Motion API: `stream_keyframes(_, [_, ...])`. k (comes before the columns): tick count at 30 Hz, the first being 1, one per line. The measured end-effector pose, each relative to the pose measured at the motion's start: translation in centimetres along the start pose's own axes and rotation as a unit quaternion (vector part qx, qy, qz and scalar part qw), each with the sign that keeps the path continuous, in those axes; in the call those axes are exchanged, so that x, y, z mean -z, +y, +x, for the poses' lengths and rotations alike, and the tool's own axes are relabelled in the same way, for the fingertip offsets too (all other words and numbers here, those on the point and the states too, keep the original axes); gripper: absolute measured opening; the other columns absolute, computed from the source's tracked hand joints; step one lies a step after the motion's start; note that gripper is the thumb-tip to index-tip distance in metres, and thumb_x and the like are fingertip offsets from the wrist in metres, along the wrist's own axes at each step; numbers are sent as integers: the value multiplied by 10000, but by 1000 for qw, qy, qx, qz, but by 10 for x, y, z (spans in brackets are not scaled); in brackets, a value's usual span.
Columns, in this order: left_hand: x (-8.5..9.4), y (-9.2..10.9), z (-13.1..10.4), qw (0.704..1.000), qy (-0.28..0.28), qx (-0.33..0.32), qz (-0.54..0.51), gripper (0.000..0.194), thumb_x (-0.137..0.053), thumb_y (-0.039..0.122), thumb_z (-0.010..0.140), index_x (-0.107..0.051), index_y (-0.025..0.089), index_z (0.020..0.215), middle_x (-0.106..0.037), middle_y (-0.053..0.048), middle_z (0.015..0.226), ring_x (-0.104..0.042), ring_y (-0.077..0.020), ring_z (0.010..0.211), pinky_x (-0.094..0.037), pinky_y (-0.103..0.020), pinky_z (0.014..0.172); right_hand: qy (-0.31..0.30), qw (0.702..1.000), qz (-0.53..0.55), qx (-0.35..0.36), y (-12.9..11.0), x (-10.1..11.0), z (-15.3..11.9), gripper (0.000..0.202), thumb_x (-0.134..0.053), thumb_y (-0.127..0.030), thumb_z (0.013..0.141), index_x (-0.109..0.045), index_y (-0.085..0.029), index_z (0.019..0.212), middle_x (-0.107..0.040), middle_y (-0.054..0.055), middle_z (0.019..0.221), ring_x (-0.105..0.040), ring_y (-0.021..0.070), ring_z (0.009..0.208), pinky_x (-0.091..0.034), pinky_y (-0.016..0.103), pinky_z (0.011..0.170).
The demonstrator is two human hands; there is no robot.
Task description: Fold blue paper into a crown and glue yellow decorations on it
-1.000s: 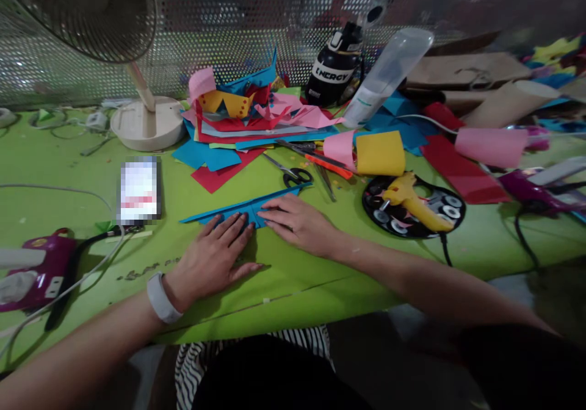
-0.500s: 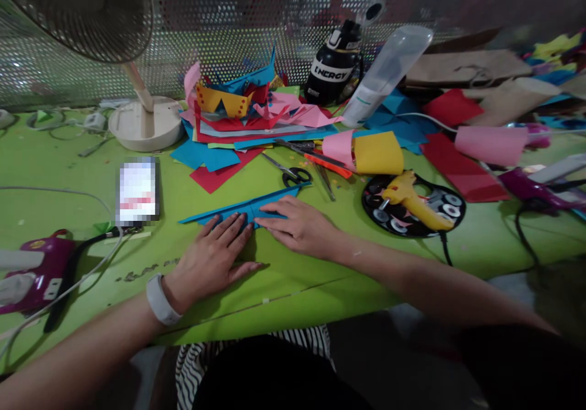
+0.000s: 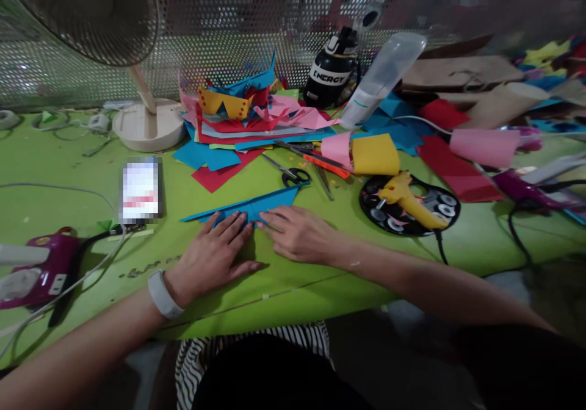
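Observation:
A folded piece of blue paper [image 3: 270, 201] lies on the green table, its long upper edge slanting up to the right. My left hand [image 3: 215, 251] rests flat with its fingers spread over the paper's lower left part. On the lower right part, the fingertips of my right hand [image 3: 304, 233] press down, fingers stretched out. Part of the paper's lower edge is hidden under both hands. Just beyond the paper's right tip lie small black-handled scissors [image 3: 295, 176]. A yellow glue gun [image 3: 407, 197] rests on a black tray [image 3: 373, 199] to the right of my right hand.
A phone [image 3: 141, 189] and a purple power strip [image 3: 55, 269] with cables are at left. A fan [image 3: 149, 126] stands behind them. Coloured paper [image 3: 220, 160], an orange cutter [image 3: 326, 165], a black bottle [image 3: 330, 71] and a clear bottle [image 3: 384, 80] fill the back.
My right hand has slid slightly down and toward me, uncovering more of the blue paper's right part. My left hand stays nearly in place. The view has shifted a little.

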State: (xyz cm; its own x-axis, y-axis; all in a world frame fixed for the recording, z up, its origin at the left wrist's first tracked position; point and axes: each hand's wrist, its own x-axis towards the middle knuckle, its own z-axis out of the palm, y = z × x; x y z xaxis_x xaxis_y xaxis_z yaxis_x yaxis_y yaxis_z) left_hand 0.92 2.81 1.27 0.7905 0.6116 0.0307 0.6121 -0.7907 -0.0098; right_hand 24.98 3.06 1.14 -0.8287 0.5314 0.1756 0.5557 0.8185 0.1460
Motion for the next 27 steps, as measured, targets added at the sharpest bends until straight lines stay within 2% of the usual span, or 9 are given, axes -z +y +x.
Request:
stream_keyframes(6, [7,-10,-4,999,-44,-19,2,792,-209,694,954,-419,133,1471,-383,-131,1533,-370,-285,1423,-239,-466,1178,-15,1000,-10,-5,2,2,2,394,-509,-261,927,-632,-68,1248,-646,177,1257,-586,286,1020,-527,427,819])
stream_keyframes(9, [9,-15,-9,998,-50,-28,3,798,-207,703,949,-417,138,1473,-365,-126,1542,-380,-281,1417,-209,-456,1192,-19,1000,-7,-8,2,1,2,399,-510,-252,925,-626,-74,1263,-646,176,1257,-587,288,1014,-524,427,809])
stream_keyframes(14, [10,-21,-21,999,-33,-34,-12,739,-254,679,959,-454,163,1450,-392,-116,1528,-425,-270,1391,-269,-450,1168,-17,999,29,-21,2,2,0,413,-532,-222,897,-625,-59,1265,-633,197,1273,-586,297,1032,-511,450,834])
stream_keyframes(16, [11,-21,-23,999,-18,-36,-16,721,-275,669,962,-474,162,1435,-417,-118,1514,-440,-266,1381,-287,-442,1161,-16,997,66,-33,5,9,3,376,-545,-212,877,-662,-89,1213,-653,179,1242,-601,280,1021,-503,434,851])
stream_keyframes(19, [12,-20,-23,999,-8,-37,-21,704,-291,660,963,-491,164,1421,-435,-122,1504,-470,-255,1360,-308,-416,1154,-10,985,145,-94,13,26,18,228,-564,-224,853,-734,-157,990,-710,116,1080,-638,232,958,-494,356,828])
stream_keyframes(21, [13,-19,-22,999,-4,-36,-28,694,-304,653,963,-486,168,1424,-443,-122,1500,-476,-254,1356,-314,-417,1151,-38,964,198,-176,18,35,34,163,-585,-263,844,-718,-168,841,-723,84,906,-661,210,849,-486,310,743])
stream_keyframes(22, [13,-19,-22,999,-2,-35,-30,688,-311,648,963,-483,168,1426,-447,-122,1498,-474,-256,1357,-313,-423,1151,-79,943,239,-217,20,37,43,168,-591,-281,843,-693,-168,772,-715,64,799,-665,194,759,-477,289,683])
stream_keyframes(25, [13,-19,-22,999,-3,-31,-25,673,-315,635,968,-490,166,1418,-450,-121,1496,-469,-256,1361,-314,-420,1149,-240,838,408,-270,24,35,67,264,-610,-293,843,-580,-170,612,-644,6,564,-634,137,527,-447,233,549])
stream_keyframes(27, [13,-19,-23,999,-6,-31,-17,658,-303,624,976,-501,169,1407,-442,-118,1500,-464,-249,1365,-313,-405,1148,-297,777,477,-285,26,29,78,308,-634,-268,838,-522,-172,568,-613,-19,504,-609,109,454,-433,209,513])
